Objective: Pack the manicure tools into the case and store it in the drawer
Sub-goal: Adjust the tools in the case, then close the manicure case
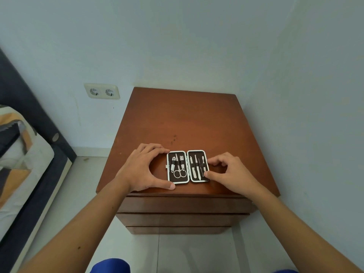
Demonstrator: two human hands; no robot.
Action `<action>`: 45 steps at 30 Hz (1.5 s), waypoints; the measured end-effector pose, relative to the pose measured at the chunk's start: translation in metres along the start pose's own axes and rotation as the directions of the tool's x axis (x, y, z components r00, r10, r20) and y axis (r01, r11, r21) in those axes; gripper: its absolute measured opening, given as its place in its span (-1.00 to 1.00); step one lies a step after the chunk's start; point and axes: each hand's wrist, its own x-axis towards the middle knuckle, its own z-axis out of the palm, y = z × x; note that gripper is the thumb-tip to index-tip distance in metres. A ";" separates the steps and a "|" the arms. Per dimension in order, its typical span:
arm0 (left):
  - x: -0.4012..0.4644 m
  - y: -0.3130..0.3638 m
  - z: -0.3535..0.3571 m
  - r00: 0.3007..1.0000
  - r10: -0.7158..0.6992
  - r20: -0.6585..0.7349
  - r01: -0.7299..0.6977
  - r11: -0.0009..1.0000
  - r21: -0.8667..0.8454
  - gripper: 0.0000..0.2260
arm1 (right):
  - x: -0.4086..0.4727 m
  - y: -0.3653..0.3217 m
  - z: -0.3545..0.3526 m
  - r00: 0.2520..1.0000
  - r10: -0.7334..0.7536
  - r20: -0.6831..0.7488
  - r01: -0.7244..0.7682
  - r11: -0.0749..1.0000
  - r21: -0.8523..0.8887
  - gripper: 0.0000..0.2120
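Case position: the manicure case [188, 166] lies opened flat on the worktop [183, 119], directly between the two hands and close to the worktop's near edge.
Case axis: the two halves sit side by side, left and right; the hinge line between them runs away from the person, so closing means folding one half sideways over the other.
Left half contents: scissors [179, 171] and clippers, strapped under a band.
Right half contents: slim tools [197, 167], also strapped; all slots appear filled, though the outermost tool is partly hidden by a fingertip.
Left hand: the left hand [145, 170] is spread in a wide arc, fingertips at the far corner of the left half, thumb at its near corner; it braces the case, gripping nothing.
Right hand: the right hand [228, 170] is loosely curled, index fingertip resting on the outer lower edge of the right half, other fingers touching the outer rim higher up; nothing is enclosed.
Nearer hand: both are in contact with the case; neither has an advantage in reach.
Judged stage: packing looks complete; closing the case is likely next.
Drawer: the drawer fronts [183, 205] lie below the hands, all shut.
Risk: folding could catch a fingertip or shift the flat case.
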 end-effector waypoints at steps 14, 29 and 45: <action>-0.001 0.000 -0.001 1.000 -0.011 0.001 0.011 1.000 -0.027 -0.01 | 0.052 -0.043 -0.022 0.999 0.040 0.026 -0.047 0.924 0.381 -0.78; 0.000 -0.003 0.002 1.000 -0.017 -0.005 0.017 1.000 0.016 -0.03 | 0.041 -0.030 0.004 0.974 -0.142 0.176 0.159 0.983 -0.089 -0.38; 0.002 -0.007 0.008 0.995 0.004 -0.104 -0.006 1.000 -0.020 -0.38 | 0.035 -0.016 0.017 0.956 -0.274 0.101 0.269 0.961 0.057 -0.46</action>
